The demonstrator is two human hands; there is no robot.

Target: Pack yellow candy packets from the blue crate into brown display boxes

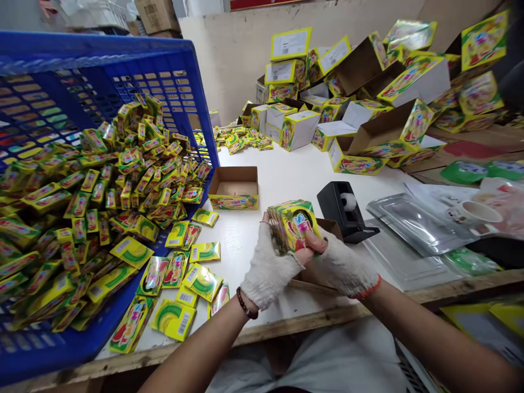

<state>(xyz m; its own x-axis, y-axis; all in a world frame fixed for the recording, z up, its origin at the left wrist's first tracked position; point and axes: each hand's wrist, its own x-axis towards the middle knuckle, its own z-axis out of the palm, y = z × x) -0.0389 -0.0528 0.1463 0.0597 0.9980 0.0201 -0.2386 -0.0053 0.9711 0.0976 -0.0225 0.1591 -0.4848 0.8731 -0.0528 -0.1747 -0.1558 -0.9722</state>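
Observation:
A row of small yellow-and-green fruit-printed packs (293, 219) stands pressed together between my two hands above the table's front part. My left hand (268, 267), in a white fingerless-style glove, is closed around the row's left side. The thumb of my right hand (344, 266), gloved alike, presses on the front pack; its other fingers are mostly hidden. Beneath my right hand is an open cardboard box (331, 227), largely covered by the hands. Another open display box (234, 202) sits on the table beyond my left hand. Loose packs (203, 281) lie left of my left hand.
A blue plastic crate (200, 103) on its side spills many packs at left. A black tape dispenser (341, 210) stands right of my hands, beside clear plastic trays (417, 221) and a paper cup (475, 213). Printed boxes (301, 131) are piled at the back right.

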